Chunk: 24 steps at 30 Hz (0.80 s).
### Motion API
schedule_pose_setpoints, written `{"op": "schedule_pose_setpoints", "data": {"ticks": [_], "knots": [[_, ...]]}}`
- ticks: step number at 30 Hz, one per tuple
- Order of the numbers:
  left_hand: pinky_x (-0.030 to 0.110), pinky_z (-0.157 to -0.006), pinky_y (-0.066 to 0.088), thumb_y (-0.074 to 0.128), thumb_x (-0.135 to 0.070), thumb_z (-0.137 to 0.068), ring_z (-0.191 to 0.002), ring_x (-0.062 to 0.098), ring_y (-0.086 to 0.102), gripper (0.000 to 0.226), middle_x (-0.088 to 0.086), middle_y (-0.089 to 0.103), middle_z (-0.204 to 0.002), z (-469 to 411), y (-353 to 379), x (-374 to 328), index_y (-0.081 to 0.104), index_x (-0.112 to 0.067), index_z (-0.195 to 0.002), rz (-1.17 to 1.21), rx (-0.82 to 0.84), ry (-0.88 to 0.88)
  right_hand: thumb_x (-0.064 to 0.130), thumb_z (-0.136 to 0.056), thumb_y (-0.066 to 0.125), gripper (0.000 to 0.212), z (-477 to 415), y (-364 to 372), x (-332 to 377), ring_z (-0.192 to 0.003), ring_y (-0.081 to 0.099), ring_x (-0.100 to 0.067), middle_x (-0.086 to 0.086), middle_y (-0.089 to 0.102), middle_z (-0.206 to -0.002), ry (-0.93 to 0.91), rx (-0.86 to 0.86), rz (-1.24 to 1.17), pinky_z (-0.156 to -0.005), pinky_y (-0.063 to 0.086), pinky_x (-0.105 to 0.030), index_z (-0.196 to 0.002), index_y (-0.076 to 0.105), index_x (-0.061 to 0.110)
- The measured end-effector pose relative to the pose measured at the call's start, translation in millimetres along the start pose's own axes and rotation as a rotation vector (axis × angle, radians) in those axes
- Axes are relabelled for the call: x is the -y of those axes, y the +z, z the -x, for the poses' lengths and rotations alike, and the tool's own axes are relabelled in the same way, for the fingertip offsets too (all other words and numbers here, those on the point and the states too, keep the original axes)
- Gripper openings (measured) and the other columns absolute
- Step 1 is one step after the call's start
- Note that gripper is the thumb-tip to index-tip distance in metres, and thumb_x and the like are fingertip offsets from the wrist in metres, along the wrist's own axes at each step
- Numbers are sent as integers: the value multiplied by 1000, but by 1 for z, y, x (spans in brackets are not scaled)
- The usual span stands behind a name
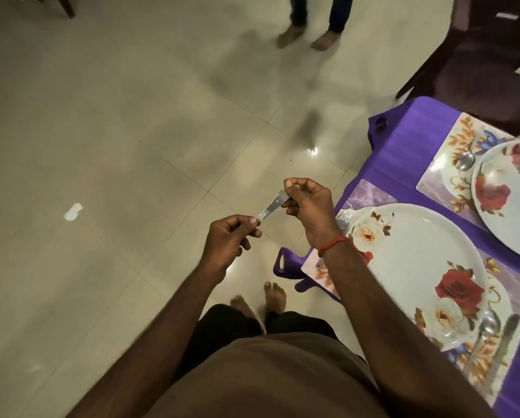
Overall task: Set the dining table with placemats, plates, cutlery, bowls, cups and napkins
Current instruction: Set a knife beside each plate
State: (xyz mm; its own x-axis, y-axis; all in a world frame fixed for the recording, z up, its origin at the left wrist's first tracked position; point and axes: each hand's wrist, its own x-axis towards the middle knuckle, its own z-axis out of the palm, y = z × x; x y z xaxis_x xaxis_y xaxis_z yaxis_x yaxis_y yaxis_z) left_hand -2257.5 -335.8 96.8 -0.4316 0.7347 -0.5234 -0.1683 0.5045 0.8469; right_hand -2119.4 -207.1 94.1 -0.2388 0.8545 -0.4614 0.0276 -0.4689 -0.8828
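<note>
A metal piece of cutlery (pixel 271 207) hangs over the floor between my hands. My left hand (pixel 228 239) pinches its handle end, and my right hand (pixel 308 203) grips the other end, which is hidden in my fingers. To the right, the table with a purple cloth (pixel 403 152) carries two floral placemats. The near placemat (pixel 364 194) bears a white rose-patterned plate (pixel 415 267), a fork (pixel 343 220) at its left and a spoon (pixel 488 324) with a knife (pixel 509 325) at its right. The far placemat (pixel 445 164) bears a second plate (pixel 509 194) and a spoon (pixel 465 159).
A dark wooden chair (pixel 479 61) stands behind the table's far corner. Another person's legs and feet (pixel 313 28) are on the tiled floor at the top. A white scrap (pixel 72 212) lies on the floor at left. My bare feet (pixel 261 300) stand by the table edge.
</note>
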Motion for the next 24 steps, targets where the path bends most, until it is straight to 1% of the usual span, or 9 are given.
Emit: {"op": "schedule_pose_setpoints", "data": {"ticks": [4, 9, 13, 16, 20, 24], "knots": [[23, -52, 39, 69, -20, -96, -57, 12, 55, 11, 8, 76, -83, -28, -4, -18, 77, -12, -96, -13, 46, 12, 14, -93, 71, 9, -16, 0, 9, -62, 64, -12, -7, 72, -83, 34, -110, -145, -59, 52, -26, -101, 71, 11], [24, -53, 37, 69, -22, -96, -58, 14, 54, 13, 8, 76, -85, -71, -12, -39, 77, -12, -96, -65, 139, 17, 16, -90, 74, 6, -40, 7, 23, -61, 63, -17, -9, 72, -81, 23, -220, -306, -55, 49, -26, -94, 70, 14], [23, -48, 33, 69, -21, -96, -53, 14, 48, 13, 9, 76, -83, -110, -23, -64, 76, -10, -95, -116, 230, 44, 17, -89, 75, 8, -61, 22, 40, -61, 64, -18, -9, 72, -81, -8, -305, -332, -54, 49, -25, -91, 69, 13], [21, -46, 32, 69, -20, -96, -50, 13, 44, 13, 7, 75, -80, -140, -30, -85, 76, -9, -95, -137, 275, 67, 16, -90, 74, 9, -78, 37, 52, -59, 63, -18, -12, 70, -83, -33, -351, -378, -53, 48, -25, -92, 67, 10], [19, -46, 33, 70, -22, -96, -51, 13, 44, 15, 7, 76, -82, -177, -39, -106, 75, -8, -93, -176, 334, 95, 16, -91, 73, 9, -95, 56, 64, -58, 62, -17, -13, 68, -82, -66, -415, -449, -52, 47, -24, -88, 66, 12], [19, -45, 31, 70, -22, -95, -52, 12, 45, 12, 5, 75, -81, -206, -43, -120, 75, -11, -92, -191, 400, 89, 20, -91, 73, 10, -102, 66, 68, -61, 64, -17, -11, 69, -83, -83, -483, -457, -55, 49, -25, -87, 66, 14]]}}
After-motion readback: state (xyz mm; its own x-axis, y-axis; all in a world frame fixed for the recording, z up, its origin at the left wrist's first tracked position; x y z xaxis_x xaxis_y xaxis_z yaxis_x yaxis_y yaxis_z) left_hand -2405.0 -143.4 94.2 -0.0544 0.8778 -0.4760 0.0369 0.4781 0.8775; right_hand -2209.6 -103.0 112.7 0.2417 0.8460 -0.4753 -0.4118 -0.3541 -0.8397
